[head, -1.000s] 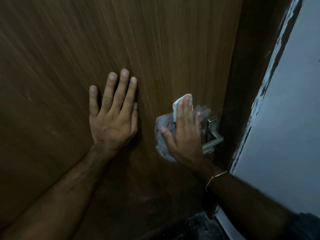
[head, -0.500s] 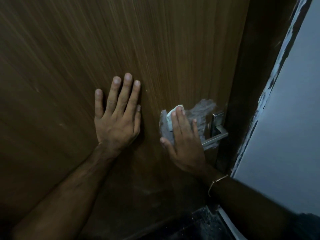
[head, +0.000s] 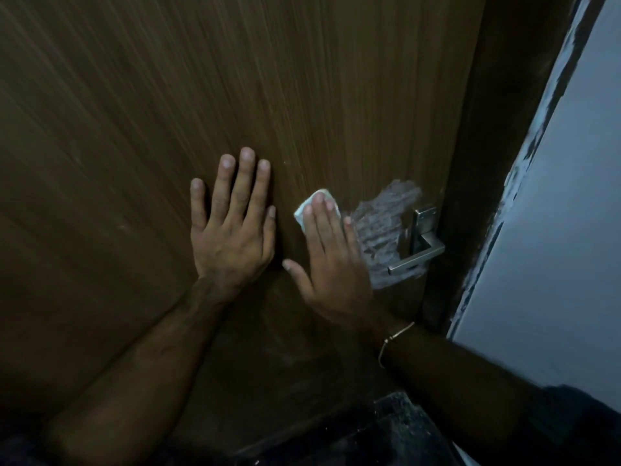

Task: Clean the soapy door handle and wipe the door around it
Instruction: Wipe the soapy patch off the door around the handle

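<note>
A brown wooden door (head: pixel 302 95) fills the view. Its metal lever handle (head: pixel 420 255) sits at the right edge, with a patch of white soap foam (head: pixel 383 223) smeared on the wood just left of it. My right hand (head: pixel 331 264) lies flat with straight fingers, pressing a small white cloth (head: pixel 307 206) against the door left of the foam. Only the cloth's top corner shows past the fingertips. My left hand (head: pixel 232 227) rests flat on the door, fingers spread, close beside the right hand.
A dark door frame (head: pixel 487 163) runs along the right of the handle, and beyond it is a pale grey wall (head: pixel 564 230) with chipped paint at its edge. A dark floor (head: pixel 369 438) shows at the bottom.
My right hand has slid the cloth leftward off the foam patch, uncovering the foam and handle. The left hand has stayed flat on the door.
</note>
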{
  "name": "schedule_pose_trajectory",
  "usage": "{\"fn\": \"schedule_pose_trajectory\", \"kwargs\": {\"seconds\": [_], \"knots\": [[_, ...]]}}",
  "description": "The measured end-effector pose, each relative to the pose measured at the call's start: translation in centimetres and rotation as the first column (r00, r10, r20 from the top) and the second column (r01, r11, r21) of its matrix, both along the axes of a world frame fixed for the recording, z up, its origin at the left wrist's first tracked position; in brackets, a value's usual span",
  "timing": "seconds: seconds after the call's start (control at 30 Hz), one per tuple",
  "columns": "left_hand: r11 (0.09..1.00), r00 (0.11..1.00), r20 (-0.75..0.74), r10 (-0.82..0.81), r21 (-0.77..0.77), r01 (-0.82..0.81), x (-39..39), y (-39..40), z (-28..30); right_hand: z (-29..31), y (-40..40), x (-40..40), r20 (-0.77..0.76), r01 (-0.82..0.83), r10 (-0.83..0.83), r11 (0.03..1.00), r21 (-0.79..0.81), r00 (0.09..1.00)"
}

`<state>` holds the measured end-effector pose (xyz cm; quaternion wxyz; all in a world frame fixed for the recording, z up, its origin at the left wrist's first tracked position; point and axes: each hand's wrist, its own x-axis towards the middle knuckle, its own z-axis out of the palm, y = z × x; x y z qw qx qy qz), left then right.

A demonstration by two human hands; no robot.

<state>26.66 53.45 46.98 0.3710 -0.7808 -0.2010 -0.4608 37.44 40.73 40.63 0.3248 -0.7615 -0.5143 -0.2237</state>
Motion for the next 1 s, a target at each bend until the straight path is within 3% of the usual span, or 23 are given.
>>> {"fn": "schedule_pose_trajectory", "kwargs": {"seconds": [0.1,0.2,0.27,0.37,0.47,0.6,0.7,0.77,0.9,1.0], "knots": [[1.000,1.000,-0.029,-0.001,-0.016,0.001,-0.6,0.2,-0.6,-1.5,-1.6,1.3,0.059,0.014,-0.005,0.989,-0.145,0.998],[0.999,0.999,-0.041,0.021,-0.033,-0.022,-0.9,0.4,-1.2,-0.8,-0.8,2.0,0.006,0.122,-0.122,0.992,-0.034,0.992],[0.999,0.999,-0.039,0.033,-0.039,-0.035,-1.0,0.4,-1.6,-0.2,0.1,0.8,-0.013,0.095,-0.094,0.995,0.033,0.995],[0.997,0.998,-0.054,0.043,-0.058,-0.046,-1.3,0.1,-2.2,-1.9,-0.4,0.1,0.064,-0.015,0.017,0.999,-0.043,0.998],[0.997,0.996,-0.072,0.048,-0.063,-0.052,-1.7,0.0,-2.8,-3.2,-1.7,1.3,-0.002,0.092,-0.093,0.991,-0.097,0.996],[0.997,0.998,-0.059,0.034,-0.064,-0.038,-1.4,-0.1,-3.0,-1.4,-0.3,1.2,-0.058,0.129,-0.128,0.992,0.015,0.990],[0.997,0.998,-0.062,0.021,-0.074,-0.026,-1.3,-0.3,-3.1,-2.8,-0.5,-0.1,-0.017,0.078,-0.080,0.993,-0.091,0.997],[0.997,0.997,-0.075,0.010,-0.078,-0.016,-1.4,-0.4,-3.1,-3.9,-1.6,-0.1,-0.055,0.123,-0.133,0.979,-0.165,0.990],[0.991,0.992,-0.127,-0.026,-0.132,0.009,-1.9,-0.5,-3.2,-2.1,-0.5,-0.6,-0.227,0.190,-0.193,0.981,-0.032,0.955],[0.993,0.985,-0.168,-0.031,-0.118,0.011,-2.2,-0.2,-3.2,-2.2,0.0,-2.4,-0.185,0.160,-0.170,0.985,-0.069,0.968]]}}
